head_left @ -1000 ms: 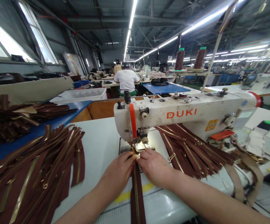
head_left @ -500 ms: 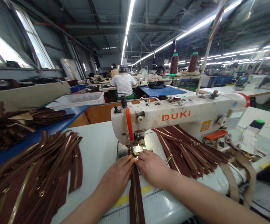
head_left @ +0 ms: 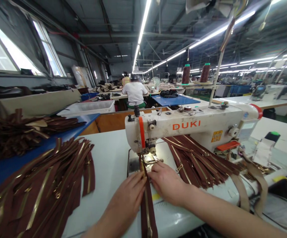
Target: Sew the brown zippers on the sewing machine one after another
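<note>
A brown zipper with gold teeth [head_left: 147, 208] runs from the table's near edge up under the presser foot [head_left: 148, 159] of a white DUKI sewing machine [head_left: 190, 127]. My left hand [head_left: 129, 196] lies on the zipper's left side, fingers together and pressed flat on the tape. On the zipper's right side my right hand [head_left: 166, 181] presses down, its fingertips close to the presser foot. Both hands guide the zipper on the white table [head_left: 108, 165].
A heap of brown zippers [head_left: 44, 188] lies at the left, another bundle [head_left: 197, 158] behind the machine at the right. A blue board with more brown pieces [head_left: 19, 132] sits far left. Thread cones [head_left: 186, 73] stand behind. A person in a white shirt [head_left: 134, 92] sits at a distant table.
Both hands have slid back toward me along the zipper, away from the presser foot. The camera view has shifted slightly.
</note>
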A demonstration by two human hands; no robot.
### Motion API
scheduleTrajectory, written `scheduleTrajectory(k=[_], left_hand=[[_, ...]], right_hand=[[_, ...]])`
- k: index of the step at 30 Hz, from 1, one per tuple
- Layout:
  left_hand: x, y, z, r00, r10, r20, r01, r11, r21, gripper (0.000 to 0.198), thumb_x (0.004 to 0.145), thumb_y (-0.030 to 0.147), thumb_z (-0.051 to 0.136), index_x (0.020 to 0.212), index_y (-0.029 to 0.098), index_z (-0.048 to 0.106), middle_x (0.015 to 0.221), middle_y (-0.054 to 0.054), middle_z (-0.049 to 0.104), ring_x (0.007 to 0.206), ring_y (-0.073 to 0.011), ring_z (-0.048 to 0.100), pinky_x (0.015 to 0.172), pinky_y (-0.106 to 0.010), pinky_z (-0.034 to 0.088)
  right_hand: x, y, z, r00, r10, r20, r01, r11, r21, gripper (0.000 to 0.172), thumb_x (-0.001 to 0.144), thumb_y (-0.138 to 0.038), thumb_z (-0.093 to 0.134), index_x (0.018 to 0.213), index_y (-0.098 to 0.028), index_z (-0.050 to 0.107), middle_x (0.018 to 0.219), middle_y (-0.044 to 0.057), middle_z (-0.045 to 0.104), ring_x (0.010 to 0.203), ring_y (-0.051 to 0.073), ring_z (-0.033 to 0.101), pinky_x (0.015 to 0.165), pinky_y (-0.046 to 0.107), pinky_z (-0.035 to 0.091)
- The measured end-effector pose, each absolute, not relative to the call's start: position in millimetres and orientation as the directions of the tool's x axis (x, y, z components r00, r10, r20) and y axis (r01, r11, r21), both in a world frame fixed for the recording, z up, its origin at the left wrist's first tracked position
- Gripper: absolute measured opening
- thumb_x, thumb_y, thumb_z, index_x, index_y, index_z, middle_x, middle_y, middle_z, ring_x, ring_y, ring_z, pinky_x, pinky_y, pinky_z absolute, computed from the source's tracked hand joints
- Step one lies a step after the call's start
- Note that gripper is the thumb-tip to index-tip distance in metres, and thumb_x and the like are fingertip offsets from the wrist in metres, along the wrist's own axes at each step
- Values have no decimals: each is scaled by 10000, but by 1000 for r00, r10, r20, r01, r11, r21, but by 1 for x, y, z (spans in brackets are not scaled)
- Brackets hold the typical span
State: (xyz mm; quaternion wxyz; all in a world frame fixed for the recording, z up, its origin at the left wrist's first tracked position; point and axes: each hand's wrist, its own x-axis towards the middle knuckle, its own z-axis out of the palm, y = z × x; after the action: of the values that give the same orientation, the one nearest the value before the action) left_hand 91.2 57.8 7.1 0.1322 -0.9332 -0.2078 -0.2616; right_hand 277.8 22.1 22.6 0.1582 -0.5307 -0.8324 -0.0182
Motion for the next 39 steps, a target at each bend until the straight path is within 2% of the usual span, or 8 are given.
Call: scheduleTrajectory(k=[4,7,11,15,21,24,29,39], left_hand=[[85,14,8,804,184,565,345,-919,-193,332,887,66,361,1069,114,635,1053,-92,707,998,-207,646,893,-318,538],[84,-2,5,797,150,586,335,-916,-222,314,909,83,352,1033,110,639,1049,-89,709,981,-212,652,861,-305,539],[88,-6,5,809,176,561,355,-907,-227,329,924,89,328,1046,100,633,1056,-93,704,1008,-216,636,881,-323,524],[95,-8,11,791,270,549,417,-894,-161,332,906,73,335,1082,94,615,1081,-105,687,1040,-221,609,886,-354,521],[107,-5,16,748,439,499,492,-870,29,327,868,42,326,965,111,631,985,-122,679,915,-243,627,816,-419,542],[109,-4,15,733,459,502,483,-871,91,312,863,43,339,962,129,623,965,-114,673,896,-245,622,808,-430,539],[107,-3,13,732,442,519,453,-884,113,315,867,49,346,974,153,624,949,-99,669,902,-241,614,809,-426,531],[102,-3,18,767,388,511,382,-916,123,303,897,63,379,1042,174,621,929,-84,670,875,-229,611,806,-409,518]], right_hand=[[272,-12,21,-341,894,292,869,418,-264,189,912,-124,435,855,-179,607,868,41,561,865,184,480,794,301,408],[266,-29,15,-251,911,328,843,372,-388,175,914,-123,441,877,-192,597,890,35,555,886,183,479,792,300,415],[261,-34,8,-174,915,364,815,342,-468,175,897,-92,449,872,-185,596,903,45,556,884,190,480,794,317,416],[259,-32,7,-143,916,376,803,329,-497,183,894,-78,458,906,-185,607,900,44,565,879,194,480,798,326,413],[257,-29,5,-119,917,382,803,315,-505,190,882,-57,467,881,-177,614,899,48,564,876,198,474,785,328,412],[257,-27,3,-123,915,385,800,321,-506,198,882,-51,463,878,-176,617,892,49,562,869,199,474,776,330,412],[257,-26,2,-152,911,383,823,331,-462,187,898,-70,462,887,-177,615,922,53,567,883,200,473,792,334,406],[255,-23,4,-266,901,341,914,348,-207,89,856,-111,574,908,-182,578,885,31,551,832,206,458,718,346,367]])
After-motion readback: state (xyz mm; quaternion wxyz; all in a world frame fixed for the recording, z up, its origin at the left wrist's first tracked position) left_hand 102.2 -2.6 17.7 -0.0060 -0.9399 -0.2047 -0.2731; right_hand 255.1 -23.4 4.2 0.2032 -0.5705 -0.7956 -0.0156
